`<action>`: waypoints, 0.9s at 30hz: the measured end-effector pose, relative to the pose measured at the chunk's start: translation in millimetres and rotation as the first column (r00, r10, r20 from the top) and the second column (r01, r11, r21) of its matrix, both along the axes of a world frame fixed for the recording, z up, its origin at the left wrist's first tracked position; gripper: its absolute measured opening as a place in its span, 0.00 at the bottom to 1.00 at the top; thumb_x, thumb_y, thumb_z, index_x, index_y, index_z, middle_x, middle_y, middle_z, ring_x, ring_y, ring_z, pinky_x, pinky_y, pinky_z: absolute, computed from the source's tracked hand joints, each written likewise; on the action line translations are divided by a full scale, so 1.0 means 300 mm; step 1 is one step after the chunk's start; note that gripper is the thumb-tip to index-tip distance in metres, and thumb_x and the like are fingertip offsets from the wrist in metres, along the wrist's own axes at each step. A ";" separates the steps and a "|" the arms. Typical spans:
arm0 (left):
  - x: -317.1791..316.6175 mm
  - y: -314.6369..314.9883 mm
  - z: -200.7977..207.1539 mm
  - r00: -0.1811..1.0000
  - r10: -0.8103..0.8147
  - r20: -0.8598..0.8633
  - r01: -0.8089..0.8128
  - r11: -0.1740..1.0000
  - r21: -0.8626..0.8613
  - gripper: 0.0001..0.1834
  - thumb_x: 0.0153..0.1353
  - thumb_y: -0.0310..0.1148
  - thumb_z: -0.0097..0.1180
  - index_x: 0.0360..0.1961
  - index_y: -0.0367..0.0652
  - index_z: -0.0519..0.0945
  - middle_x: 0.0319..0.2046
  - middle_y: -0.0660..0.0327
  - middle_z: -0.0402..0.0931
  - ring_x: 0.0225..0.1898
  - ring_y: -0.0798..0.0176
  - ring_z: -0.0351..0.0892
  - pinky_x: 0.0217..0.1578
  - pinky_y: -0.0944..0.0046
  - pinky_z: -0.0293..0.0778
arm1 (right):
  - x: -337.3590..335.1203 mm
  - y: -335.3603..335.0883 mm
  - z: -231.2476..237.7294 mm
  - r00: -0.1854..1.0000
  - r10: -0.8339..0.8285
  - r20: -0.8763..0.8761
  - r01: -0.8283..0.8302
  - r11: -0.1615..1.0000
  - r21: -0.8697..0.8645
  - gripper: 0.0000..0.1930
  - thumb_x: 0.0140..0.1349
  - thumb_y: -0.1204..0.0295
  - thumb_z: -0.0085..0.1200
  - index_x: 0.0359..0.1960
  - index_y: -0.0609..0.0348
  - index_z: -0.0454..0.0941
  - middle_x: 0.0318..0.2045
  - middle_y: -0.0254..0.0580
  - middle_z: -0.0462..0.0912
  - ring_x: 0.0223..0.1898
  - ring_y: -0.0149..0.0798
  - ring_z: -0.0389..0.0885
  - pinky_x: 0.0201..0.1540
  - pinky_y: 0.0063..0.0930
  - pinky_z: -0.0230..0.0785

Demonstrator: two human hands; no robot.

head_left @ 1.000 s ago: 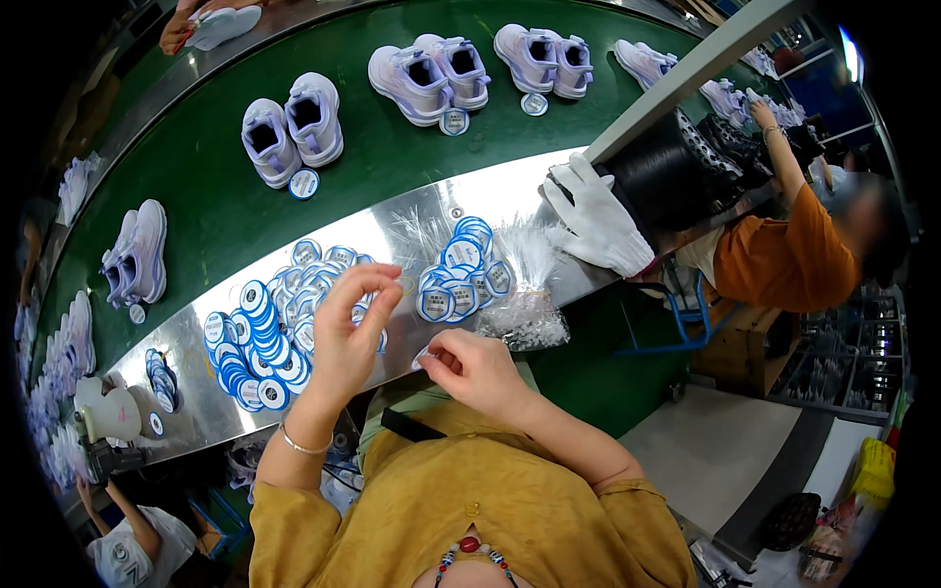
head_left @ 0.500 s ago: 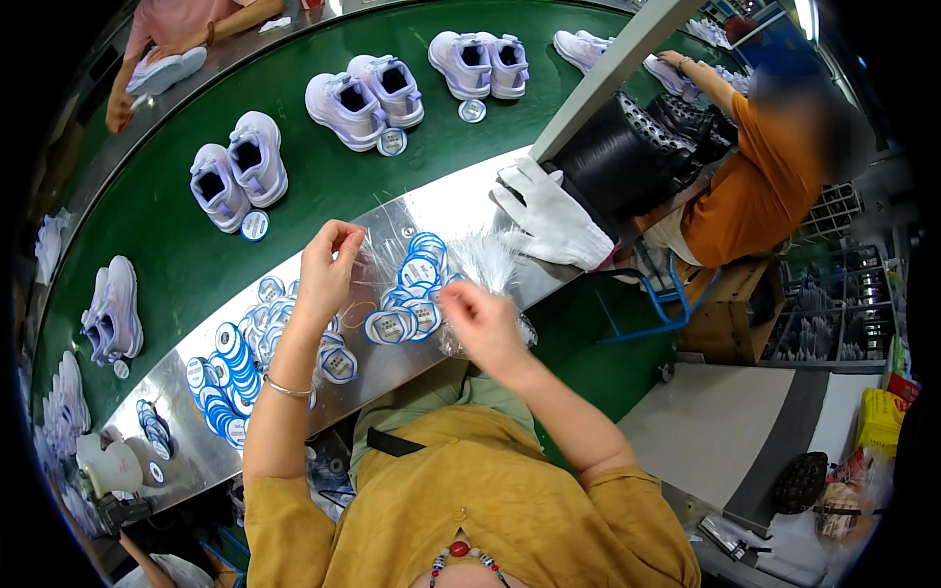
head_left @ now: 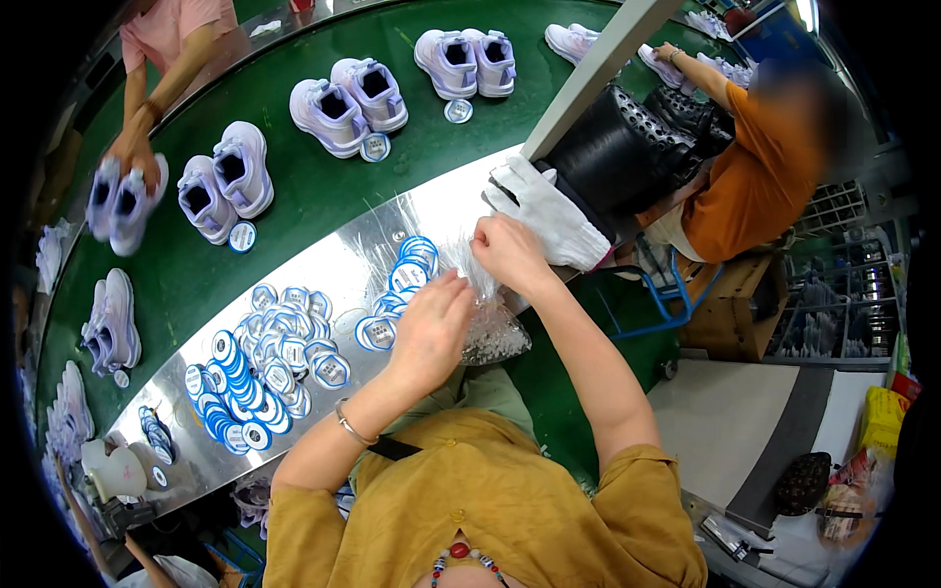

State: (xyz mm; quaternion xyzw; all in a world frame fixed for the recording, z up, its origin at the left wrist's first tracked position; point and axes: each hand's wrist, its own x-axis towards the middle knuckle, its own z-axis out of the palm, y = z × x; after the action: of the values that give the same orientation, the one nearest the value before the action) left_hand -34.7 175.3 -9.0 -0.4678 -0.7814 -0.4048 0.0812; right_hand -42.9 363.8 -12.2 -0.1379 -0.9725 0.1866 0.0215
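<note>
Strands of clear plastic (head_left: 484, 286) point forward between left hand (head_left: 431, 328) and right hand (head_left: 510, 255), the right nearer their tips, both hands' grasp unclear.

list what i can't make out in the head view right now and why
All in the head view:
What the left hand holds, if anything: its own back hides the fingers' undersides.
Whether the right hand pinches any of the clear strands: too thin.
Part of the smaller tag pile: behind the left hand.
Details of the shoes at a co-worker's hand: blurred.
Most of the white garment, lower left: cut off by the bottom edge.
</note>
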 end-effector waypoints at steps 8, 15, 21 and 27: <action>0.046 0.080 -0.008 0.991 -0.133 0.021 0.135 0.970 -0.203 0.27 0.57 0.34 0.58 0.56 0.32 0.70 0.59 0.40 0.64 0.63 0.41 0.62 0.61 0.48 0.61 | 0.070 0.045 0.005 0.962 -0.149 -0.227 0.004 0.844 -0.536 0.06 0.57 0.74 0.57 0.29 0.66 0.81 0.26 0.42 0.77 0.29 0.35 0.76 0.32 0.27 0.67; 0.066 0.086 -0.057 0.995 -0.097 0.012 0.096 0.942 -0.323 0.36 0.56 0.40 0.59 0.62 0.32 0.63 0.64 0.39 0.56 0.66 0.40 0.55 0.64 0.48 0.56 | 0.018 0.015 -0.002 0.908 -0.148 -0.392 -0.003 0.933 -0.359 0.08 0.58 0.71 0.58 0.27 0.63 0.78 0.27 0.46 0.77 0.29 0.47 0.77 0.32 0.35 0.68; 0.073 0.094 -0.068 0.993 -0.115 -0.013 0.104 0.937 -0.332 0.36 0.57 0.39 0.58 0.63 0.31 0.62 0.64 0.39 0.55 0.66 0.40 0.55 0.64 0.49 0.56 | -0.010 0.020 -0.001 0.885 -0.167 -0.435 0.000 0.933 -0.359 0.09 0.59 0.68 0.57 0.26 0.61 0.76 0.28 0.46 0.78 0.31 0.51 0.78 0.33 0.40 0.68; 0.077 0.102 -0.066 0.995 -0.103 0.000 0.097 0.933 -0.346 0.36 0.57 0.39 0.58 0.62 0.28 0.62 0.65 0.39 0.55 0.67 0.42 0.55 0.64 0.49 0.56 | -0.028 0.038 -0.063 0.805 -0.204 -0.557 0.030 0.952 -0.305 0.08 0.59 0.70 0.57 0.27 0.62 0.76 0.24 0.47 0.78 0.25 0.49 0.77 0.29 0.36 0.68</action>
State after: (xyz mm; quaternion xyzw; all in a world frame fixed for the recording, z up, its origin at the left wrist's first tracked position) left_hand -11.6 205.8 -28.7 -0.5177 -0.8147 -0.2608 -0.0157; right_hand -51.4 375.2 -31.0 -0.1362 -0.8717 0.3543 0.3099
